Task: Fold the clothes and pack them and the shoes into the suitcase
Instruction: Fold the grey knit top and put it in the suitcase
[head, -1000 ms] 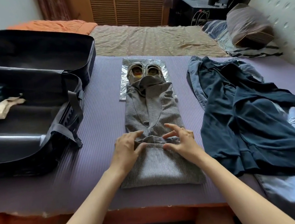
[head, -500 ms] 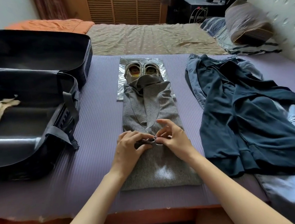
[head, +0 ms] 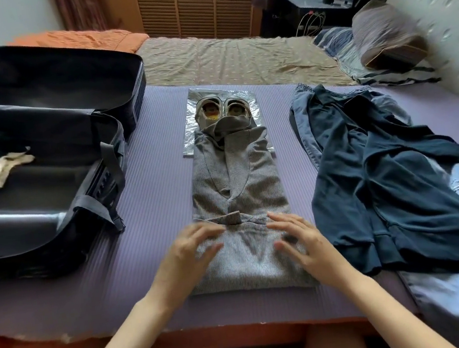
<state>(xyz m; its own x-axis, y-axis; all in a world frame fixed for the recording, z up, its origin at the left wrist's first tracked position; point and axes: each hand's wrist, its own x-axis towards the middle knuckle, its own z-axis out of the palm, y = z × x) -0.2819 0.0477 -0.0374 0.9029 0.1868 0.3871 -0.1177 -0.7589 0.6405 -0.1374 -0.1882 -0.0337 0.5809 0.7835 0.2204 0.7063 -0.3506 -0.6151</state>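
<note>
Head view: left hand (head: pixel 187 253) and right hand (head: pixel 301 238), fingers spread, rest flat on the folded grey knit sweater (head: pixel 240 201) at the purple mat's (head: pixel 155 211) near edge; open black suitcase (head: pixel 59 176) at left edge.

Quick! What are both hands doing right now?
Left hand: open, fingers spread on the grey sweater.
Right hand: open, also on it, gripping nothing.
</note>
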